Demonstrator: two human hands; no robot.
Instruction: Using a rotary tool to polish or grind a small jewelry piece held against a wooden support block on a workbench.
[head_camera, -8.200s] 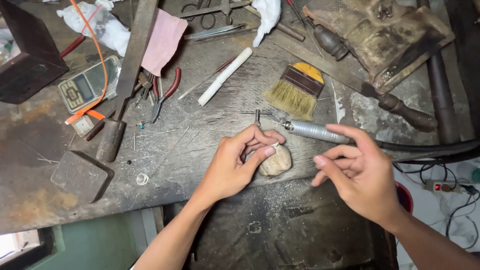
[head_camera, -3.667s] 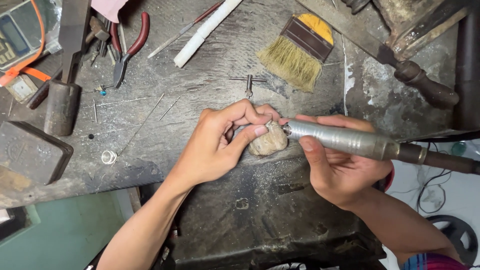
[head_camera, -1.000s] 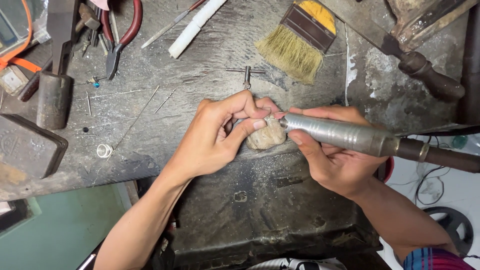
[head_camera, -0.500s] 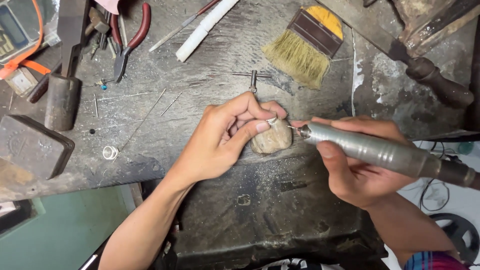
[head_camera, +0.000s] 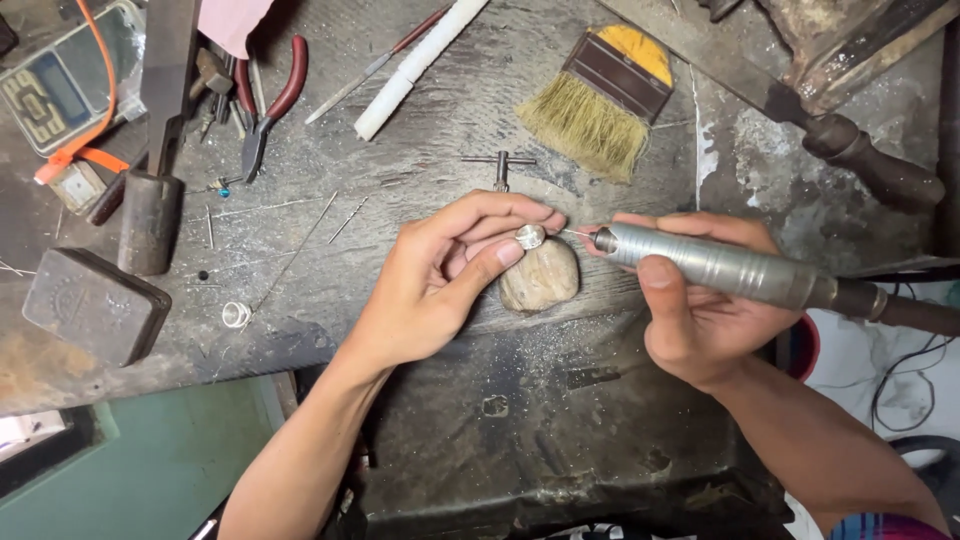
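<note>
Ring: a small silver ring (head_camera: 530, 236) pinched between thumb and fingertips of the left hand, held just above a rounded tan block near the front edge of the table.
Left hand: the left hand (head_camera: 440, 275) comes in from the lower left, fingers curled and clamped on the ring, thumb pressing it from below.
Tan block: a smooth, pebble-shaped wooden block (head_camera: 540, 279) resting on the table directly under the ring, touching the left fingertips.
Rotary tool: a grey metal handpiece (head_camera: 715, 264) lying almost level, its thin bit aimed left with the tip at the ring; whether the tip touches cannot be told.
Right hand: the right hand (head_camera: 695, 305) comes in from the lower right and is wrapped tight around the handpiece, thumb over the barrel, fingers behind.
Table: a dark, scratched, dusty table (head_camera: 420, 150) with a worn front lip.
Chuck key: a small T-shaped metal key (head_camera: 499, 168) lying just behind the left hand.
Brush: a flat paintbrush (head_camera: 600, 100) with pale bristles and a yellow-topped handle, behind the hands and pointing down-left.
White rod: a white stick (head_camera: 415, 60) lying diagonally at the top centre.
Pliers: red-handled pliers (head_camera: 270, 100) at the upper left, among other small tools.
Scale: a small digital scale (head_camera: 55, 85) in the top left corner, crossed by an orange strap.
Dark block: a square dark metal block (head_camera: 95, 305) at the left edge.
Wire ring: a small pale loop (head_camera: 236, 315) on the table between the dark block and the left forearm.
</note>
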